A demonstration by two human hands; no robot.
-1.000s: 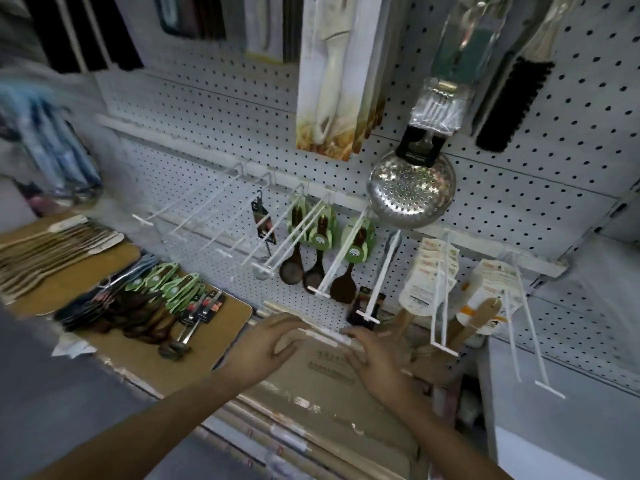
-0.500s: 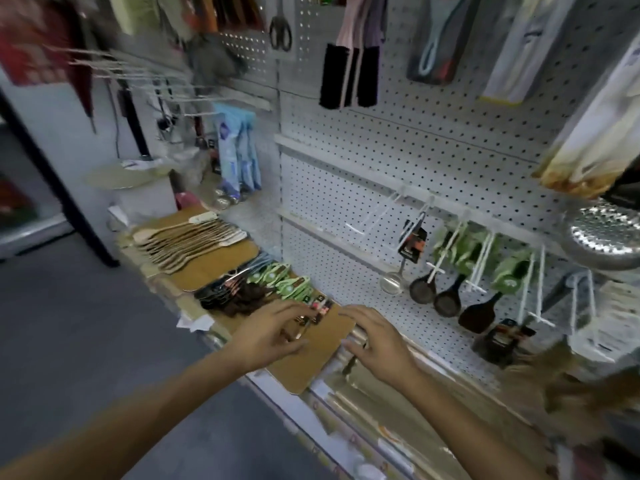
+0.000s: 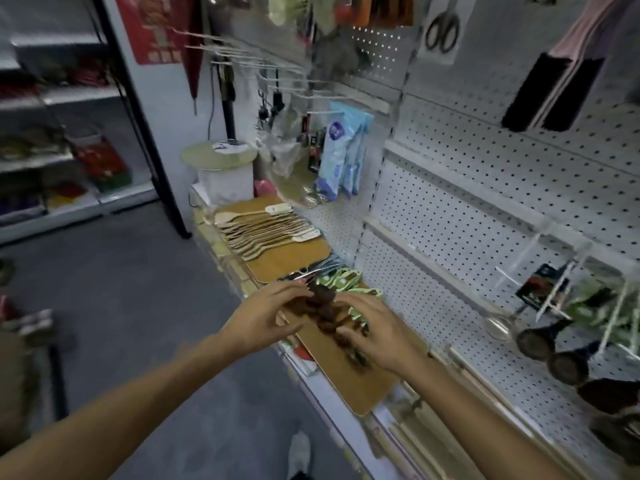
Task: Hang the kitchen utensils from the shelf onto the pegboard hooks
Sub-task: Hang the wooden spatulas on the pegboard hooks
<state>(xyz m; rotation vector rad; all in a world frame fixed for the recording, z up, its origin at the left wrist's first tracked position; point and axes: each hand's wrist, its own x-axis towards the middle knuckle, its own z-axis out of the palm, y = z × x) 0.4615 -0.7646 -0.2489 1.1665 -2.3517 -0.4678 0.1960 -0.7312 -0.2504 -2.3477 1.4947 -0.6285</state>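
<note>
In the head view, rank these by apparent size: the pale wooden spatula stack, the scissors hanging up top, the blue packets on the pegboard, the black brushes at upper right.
1. Black brushes and pale wooden spatula stack: look alike, not ranked.
2. Blue packets.
3. Scissors, though farthest from the camera, so apparent size only.

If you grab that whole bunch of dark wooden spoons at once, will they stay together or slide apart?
Probably slide: the dark spoons lie loose and overlapping on the brown board. Each looks stiff and fairly light. Their green card tags may snag each other.
</note>
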